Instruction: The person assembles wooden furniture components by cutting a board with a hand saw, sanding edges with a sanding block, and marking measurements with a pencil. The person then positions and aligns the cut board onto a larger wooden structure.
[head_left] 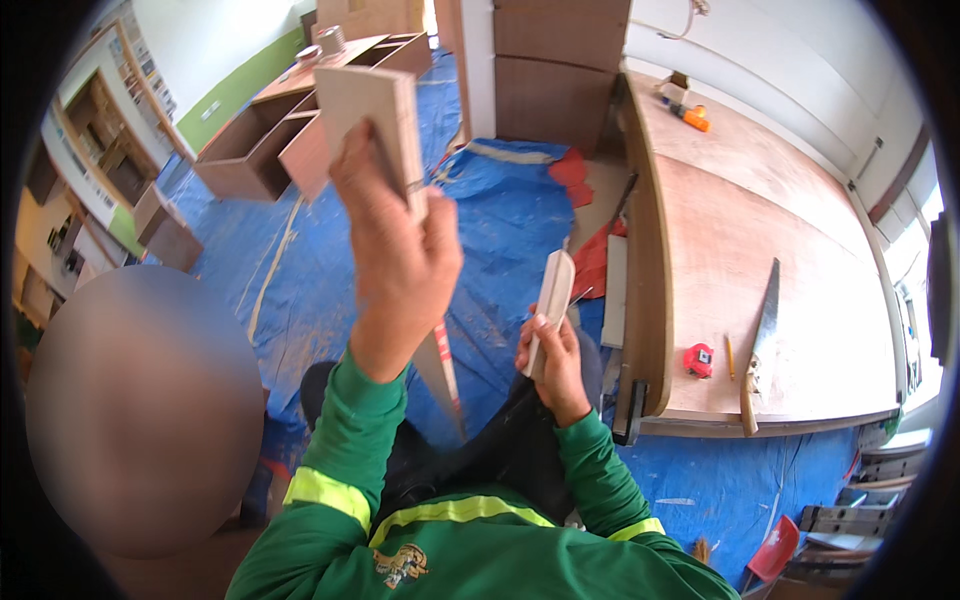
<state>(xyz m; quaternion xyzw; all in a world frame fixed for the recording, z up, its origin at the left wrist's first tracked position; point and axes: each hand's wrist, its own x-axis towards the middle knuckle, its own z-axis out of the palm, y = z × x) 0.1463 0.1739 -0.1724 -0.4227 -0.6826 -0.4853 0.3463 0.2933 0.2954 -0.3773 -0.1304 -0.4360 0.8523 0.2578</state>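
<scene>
My left hand (405,250) is raised in front of me, its fingers wrapped round a wooden board (362,95). The board's wide end is uppermost. Below the hand a tapering length with red marks along one edge runs down towards the floor, apparently the same board; the hand hides the join. Lower and to the right, my right hand (557,360) grips a short pale wooden strip (552,300) with a pointed upper end. That strip tilts slightly to the right, above my knee, apart from the left hand's board.
At right, a wooden worktop (740,230) bears a handsaw (765,335), red tape measure (698,361), yellow pencil (730,357) and orange tool (692,117). Blue sheeting (510,210) covers the floor. Wooden cabinet boxes (250,150) stand far left. Another person (145,410) is close at my left.
</scene>
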